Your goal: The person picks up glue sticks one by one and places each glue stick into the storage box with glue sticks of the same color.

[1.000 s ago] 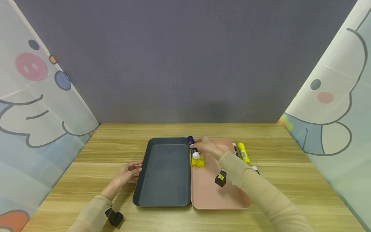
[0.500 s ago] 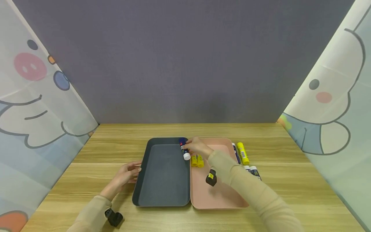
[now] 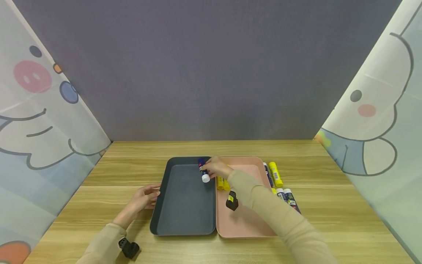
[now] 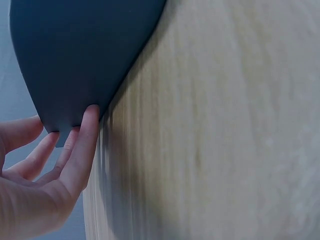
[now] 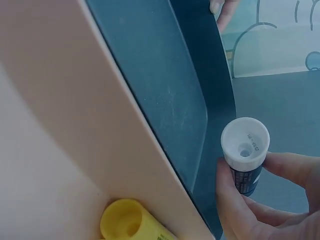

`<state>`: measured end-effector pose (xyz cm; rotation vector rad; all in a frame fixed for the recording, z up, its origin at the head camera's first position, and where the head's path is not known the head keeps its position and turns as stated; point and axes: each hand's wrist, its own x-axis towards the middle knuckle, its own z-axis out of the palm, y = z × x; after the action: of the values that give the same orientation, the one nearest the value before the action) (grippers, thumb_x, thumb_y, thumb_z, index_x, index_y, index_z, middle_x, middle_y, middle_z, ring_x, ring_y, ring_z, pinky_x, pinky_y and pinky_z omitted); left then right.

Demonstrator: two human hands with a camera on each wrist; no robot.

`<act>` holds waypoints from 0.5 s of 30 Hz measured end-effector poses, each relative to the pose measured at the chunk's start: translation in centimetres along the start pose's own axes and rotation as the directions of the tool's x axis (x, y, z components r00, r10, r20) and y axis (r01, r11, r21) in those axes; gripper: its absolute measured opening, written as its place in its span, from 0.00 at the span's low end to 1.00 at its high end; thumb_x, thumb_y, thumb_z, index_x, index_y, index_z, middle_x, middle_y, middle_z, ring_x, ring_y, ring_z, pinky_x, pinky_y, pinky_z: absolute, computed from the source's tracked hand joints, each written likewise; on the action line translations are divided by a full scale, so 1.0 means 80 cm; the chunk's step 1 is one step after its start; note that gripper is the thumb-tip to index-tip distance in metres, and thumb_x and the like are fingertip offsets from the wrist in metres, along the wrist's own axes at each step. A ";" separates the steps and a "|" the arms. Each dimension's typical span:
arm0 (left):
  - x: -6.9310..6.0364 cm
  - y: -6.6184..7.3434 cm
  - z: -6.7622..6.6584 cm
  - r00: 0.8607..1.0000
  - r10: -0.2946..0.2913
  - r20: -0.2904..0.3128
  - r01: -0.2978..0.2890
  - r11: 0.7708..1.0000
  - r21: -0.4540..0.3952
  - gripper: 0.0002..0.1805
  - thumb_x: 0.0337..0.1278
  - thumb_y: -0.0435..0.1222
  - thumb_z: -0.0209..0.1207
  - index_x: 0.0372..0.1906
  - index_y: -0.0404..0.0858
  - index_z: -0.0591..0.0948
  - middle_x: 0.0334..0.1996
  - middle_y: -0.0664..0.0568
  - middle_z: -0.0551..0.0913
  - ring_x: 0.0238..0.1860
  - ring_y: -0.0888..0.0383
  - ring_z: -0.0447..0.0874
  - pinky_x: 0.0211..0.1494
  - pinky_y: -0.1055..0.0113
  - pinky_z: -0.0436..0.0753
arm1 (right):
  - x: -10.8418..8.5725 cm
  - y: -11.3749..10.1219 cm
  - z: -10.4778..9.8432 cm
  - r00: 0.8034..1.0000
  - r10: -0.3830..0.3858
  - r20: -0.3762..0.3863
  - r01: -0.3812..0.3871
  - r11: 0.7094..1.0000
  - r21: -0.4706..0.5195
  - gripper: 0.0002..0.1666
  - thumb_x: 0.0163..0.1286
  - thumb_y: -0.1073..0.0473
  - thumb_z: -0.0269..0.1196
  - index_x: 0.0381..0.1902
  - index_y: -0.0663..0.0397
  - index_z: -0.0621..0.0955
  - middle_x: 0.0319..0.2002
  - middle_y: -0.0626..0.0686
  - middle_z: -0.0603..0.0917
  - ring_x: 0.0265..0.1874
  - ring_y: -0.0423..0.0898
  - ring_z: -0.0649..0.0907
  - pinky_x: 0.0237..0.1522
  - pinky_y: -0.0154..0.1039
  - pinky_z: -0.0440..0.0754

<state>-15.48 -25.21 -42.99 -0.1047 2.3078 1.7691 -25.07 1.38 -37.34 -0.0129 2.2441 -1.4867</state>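
Note:
My right hand (image 3: 217, 168) pinches a dark blue glue stick (image 5: 246, 180) with a white base. The stick hangs over the far right part of the dark grey tray (image 3: 184, 209), its white end toward me. In the right wrist view the thumb and fingers grip it from both sides. My left hand (image 3: 145, 198) touches the left wall of the grey tray with extended fingers (image 4: 85, 145). Two yellow glue sticks (image 3: 220, 183) lie side by side along the left side of the pink tray (image 3: 244, 223), partly hidden by the right hand.
The two trays stand side by side on the wooden table (image 3: 132, 161). Right of the pink tray lie several more glue sticks, among them a yellow one (image 3: 276, 174) and a dark blue one (image 3: 291, 198). The forearm hides part of the pink tray.
My right hand has moved left with the blue glue stick, from above the pink tray to over the grey tray. The left hand keeps its place on the grey tray.

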 end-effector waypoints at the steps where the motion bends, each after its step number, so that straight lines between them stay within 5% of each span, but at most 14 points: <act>1: 0.000 0.000 0.000 1.000 -0.001 -0.003 0.001 1.000 0.000 0.26 0.58 0.34 0.51 0.60 0.27 0.63 0.46 0.38 0.74 0.39 0.53 0.79 0.37 0.58 0.78 | 0.001 0.000 0.001 1.000 0.001 0.000 -0.001 1.000 -0.002 0.24 0.58 0.64 0.60 0.50 0.73 0.70 0.43 0.66 0.76 0.38 0.56 0.78 0.35 0.43 0.80; 15: -0.001 0.001 0.001 1.000 -0.007 -0.012 0.007 1.000 0.010 0.25 0.59 0.33 0.50 0.59 0.27 0.63 0.46 0.38 0.74 0.39 0.52 0.79 0.38 0.57 0.78 | 0.006 0.002 0.009 1.000 -0.003 -0.004 0.003 0.999 -0.037 0.22 0.56 0.65 0.62 0.46 0.75 0.71 0.39 0.65 0.78 0.33 0.54 0.80 0.32 0.43 0.80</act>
<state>-15.42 -25.13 -42.92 -0.1217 2.3218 1.7575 -25.16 0.69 -37.89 -0.0249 2.2757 -1.4478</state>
